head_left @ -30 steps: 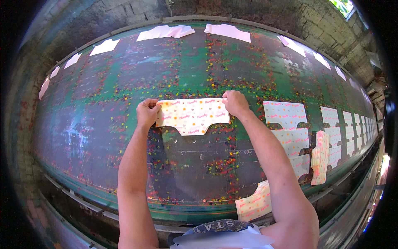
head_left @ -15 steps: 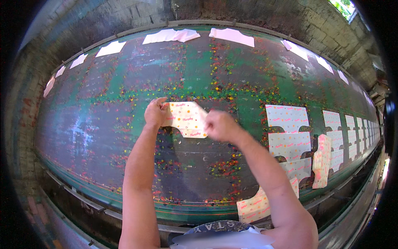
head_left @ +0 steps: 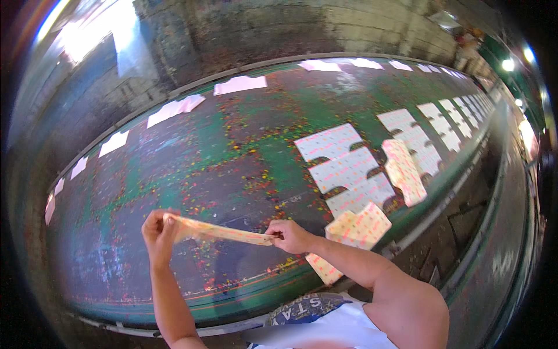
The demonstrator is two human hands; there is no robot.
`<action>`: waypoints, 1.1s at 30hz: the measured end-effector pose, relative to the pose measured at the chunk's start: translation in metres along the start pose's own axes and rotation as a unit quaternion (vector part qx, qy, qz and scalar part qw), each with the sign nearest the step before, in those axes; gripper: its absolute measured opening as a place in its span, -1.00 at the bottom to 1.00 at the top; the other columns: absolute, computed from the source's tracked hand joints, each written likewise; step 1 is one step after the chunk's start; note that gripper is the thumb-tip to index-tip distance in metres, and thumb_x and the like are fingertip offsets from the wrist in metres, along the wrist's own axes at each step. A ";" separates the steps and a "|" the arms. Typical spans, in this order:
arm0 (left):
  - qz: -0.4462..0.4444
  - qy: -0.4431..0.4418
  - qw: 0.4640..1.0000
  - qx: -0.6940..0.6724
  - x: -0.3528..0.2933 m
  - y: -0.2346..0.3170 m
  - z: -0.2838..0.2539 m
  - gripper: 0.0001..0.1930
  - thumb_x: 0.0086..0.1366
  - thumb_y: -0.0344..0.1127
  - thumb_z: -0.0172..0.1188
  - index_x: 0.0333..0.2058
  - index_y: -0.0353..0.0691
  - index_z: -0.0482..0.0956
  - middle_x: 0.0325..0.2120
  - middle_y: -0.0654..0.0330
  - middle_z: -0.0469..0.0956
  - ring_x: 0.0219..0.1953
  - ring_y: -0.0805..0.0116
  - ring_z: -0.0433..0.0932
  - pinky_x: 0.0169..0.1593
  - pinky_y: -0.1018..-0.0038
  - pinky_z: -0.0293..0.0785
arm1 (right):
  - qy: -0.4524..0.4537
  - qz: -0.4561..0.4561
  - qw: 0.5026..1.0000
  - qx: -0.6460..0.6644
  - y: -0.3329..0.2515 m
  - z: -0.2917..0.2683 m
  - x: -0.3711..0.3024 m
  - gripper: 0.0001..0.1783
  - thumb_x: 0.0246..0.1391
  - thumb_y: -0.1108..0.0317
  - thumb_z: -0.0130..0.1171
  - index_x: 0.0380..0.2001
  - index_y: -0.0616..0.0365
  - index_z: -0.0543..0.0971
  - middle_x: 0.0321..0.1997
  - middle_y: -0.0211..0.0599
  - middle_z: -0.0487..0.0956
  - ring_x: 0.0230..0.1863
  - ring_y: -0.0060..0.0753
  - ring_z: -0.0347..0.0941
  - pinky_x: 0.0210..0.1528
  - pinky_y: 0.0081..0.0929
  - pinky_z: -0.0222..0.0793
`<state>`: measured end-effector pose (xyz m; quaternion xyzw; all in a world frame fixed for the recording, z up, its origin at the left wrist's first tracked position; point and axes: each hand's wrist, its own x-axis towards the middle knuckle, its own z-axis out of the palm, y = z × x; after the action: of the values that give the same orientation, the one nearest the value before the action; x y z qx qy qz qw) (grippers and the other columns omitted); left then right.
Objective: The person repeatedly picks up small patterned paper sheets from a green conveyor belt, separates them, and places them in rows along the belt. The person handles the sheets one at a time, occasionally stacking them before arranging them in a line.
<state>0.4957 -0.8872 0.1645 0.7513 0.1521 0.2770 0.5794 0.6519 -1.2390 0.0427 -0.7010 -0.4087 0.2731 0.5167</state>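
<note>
Nearest, at lower centre-left, the left hand and right hand pinch a patterned cloth between their fingers, above the paint-flecked table; printed pieces lie in rows at right; pale pieces line the far edge; behind, a block wall, glare upper left.

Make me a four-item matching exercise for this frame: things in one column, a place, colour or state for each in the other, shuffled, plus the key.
Things
1. Left hand
2. Pale cloths
3. Table
4. Right hand

Place, colour or state
A. Green and dark, with coloured specks
B. Pinching the right end of the printed cloth
C. Pinching the left end of the printed cloth
D. Lying along the far edge

Pairs: 1-C, 2-D, 3-A, 4-B
</note>
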 end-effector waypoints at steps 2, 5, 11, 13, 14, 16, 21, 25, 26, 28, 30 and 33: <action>0.039 -0.021 0.998 0.035 -0.031 0.041 0.014 -0.88 0.42 -0.38 0.41 -0.25 -0.28 0.67 -0.38 0.39 0.64 -0.35 0.64 0.49 -0.27 0.52 0.43 | 0.027 -0.032 0.990 -0.131 -0.003 0.003 -0.017 -0.57 0.01 0.54 0.35 0.02 0.19 0.68 -0.19 -0.12 0.62 -0.09 -0.05 0.60 0.02 -0.08 0.54; 0.182 -0.080 0.971 0.136 -0.071 0.091 0.041 -0.87 0.33 -0.43 0.45 -0.27 -0.28 0.65 -0.50 0.23 0.60 -0.51 0.46 0.50 -0.41 0.45 0.38 | 0.070 -0.071 0.979 -0.178 -0.037 0.020 -0.041 -0.38 0.04 0.38 0.47 0.21 0.14 0.60 0.06 -0.10 0.64 0.20 0.10 0.54 0.31 0.00 0.43; 0.313 -0.228 0.912 0.136 -0.133 0.155 0.075 -0.86 0.23 -0.52 0.45 -0.28 -0.25 0.66 -0.52 0.10 0.61 -0.58 0.26 0.52 -0.45 0.39 0.39 | 0.165 -0.222 0.956 -0.093 -0.115 0.066 -0.080 -0.26 0.02 0.12 0.62 0.25 0.08 0.58 0.25 -0.04 0.62 0.34 0.12 0.50 0.46 -0.03 0.32; 0.315 -0.237 0.913 0.105 -0.148 0.160 0.077 -0.87 0.24 -0.53 0.45 -0.29 -0.26 0.65 -0.54 0.12 0.58 -0.59 0.30 0.51 -0.45 0.41 0.38 | 0.153 -0.201 0.963 -0.099 -0.116 0.081 -0.096 -0.30 0.03 0.08 0.63 0.20 0.08 0.62 0.20 -0.08 0.64 0.32 0.09 0.52 0.43 -0.01 0.32; 0.309 -0.220 0.920 0.099 -0.152 0.160 0.075 -0.88 0.28 -0.51 0.44 -0.28 -0.27 0.65 -0.54 0.17 0.58 -0.58 0.37 0.50 -0.45 0.43 0.37 | 0.130 -0.188 0.964 -0.135 -0.112 0.084 -0.104 -0.40 0.09 0.04 0.59 0.10 0.14 0.67 0.05 -0.11 0.69 0.16 0.07 0.61 0.24 -0.01 0.45; 0.285 -0.180 0.938 0.084 -0.160 0.152 0.068 -0.89 0.35 -0.48 0.42 -0.26 -0.28 0.63 -0.54 0.25 0.57 -0.56 0.49 0.48 -0.45 0.47 0.35 | 0.059 -0.064 0.986 -0.144 -0.098 0.087 -0.124 -0.48 0.16 0.05 0.54 0.03 0.19 0.68 -0.05 -0.11 0.70 0.02 0.10 0.64 0.10 -0.02 0.50; 0.103 -0.057 0.989 -0.088 -0.166 0.115 0.068 -0.82 0.51 -0.31 0.37 -0.11 -0.26 0.59 -0.39 0.43 0.58 -0.41 0.65 0.47 -0.33 0.58 0.42 | 0.100 -0.008 0.993 -0.069 -0.065 0.064 -0.188 -0.67 0.34 0.24 0.37 0.00 0.28 0.68 -0.15 -0.09 0.70 -0.15 -0.13 0.69 -0.08 -0.20 0.57; 0.081 -0.048 0.990 -0.105 -0.168 0.089 0.102 -0.61 0.32 -0.35 0.55 0.04 -0.29 0.60 -0.22 0.33 0.63 -0.26 0.58 0.58 -0.15 0.57 0.57 | 0.189 0.040 0.979 0.065 -0.040 0.011 -0.214 -0.73 0.40 0.30 0.32 -0.01 0.28 0.69 -0.18 -0.16 0.72 -0.19 -0.41 0.65 -0.12 -0.34 0.57; 0.044 -0.078 0.991 -0.100 -0.172 0.084 0.114 -0.55 0.28 -0.36 0.58 0.06 -0.30 0.59 -0.18 0.32 0.63 -0.21 0.57 0.60 -0.12 0.55 0.58 | 0.218 0.047 0.969 0.111 -0.033 -0.006 -0.217 -0.76 0.41 0.32 0.31 -0.01 0.27 0.70 -0.20 -0.20 0.72 -0.22 -0.50 0.63 -0.15 -0.39 0.57; -0.051 -0.122 0.987 -0.096 -0.177 0.073 0.149 -0.50 0.18 -0.47 0.62 0.07 -0.32 0.62 -0.11 0.23 0.69 -0.12 0.49 0.67 -0.03 0.45 0.66 | 0.293 0.055 0.954 0.023 -0.015 -0.051 -0.225 -0.84 0.38 0.39 0.34 -0.10 0.27 0.70 -0.24 -0.37 0.71 -0.25 -0.63 0.56 -0.19 -0.50 0.53; -0.057 -0.132 0.989 -0.034 -0.173 0.058 0.198 -0.58 0.22 -0.51 0.58 0.02 -0.32 0.64 -0.18 0.23 0.71 -0.18 0.49 0.68 -0.11 0.45 0.68 | 0.362 0.081 0.929 -0.008 0.003 -0.106 -0.237 -0.85 0.37 0.38 0.36 -0.16 0.26 0.69 -0.33 -0.41 0.68 -0.31 -0.70 0.52 -0.25 -0.54 0.50; -0.151 -0.143 0.977 -0.046 -0.170 0.041 0.277 -0.80 0.35 -0.43 0.49 -0.12 -0.34 0.69 -0.39 0.28 0.71 -0.37 0.54 0.65 -0.32 0.47 0.62 | 0.447 0.047 0.891 -0.066 0.029 -0.191 -0.249 -0.81 0.38 0.33 0.34 -0.17 0.28 0.70 -0.43 -0.31 0.67 -0.41 -0.63 0.52 -0.34 -0.49 0.46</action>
<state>0.5196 -1.2097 0.1141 0.7243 0.1665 0.0826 0.6640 0.6857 -1.5520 0.0656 -0.7998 -0.1186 -0.0730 0.5839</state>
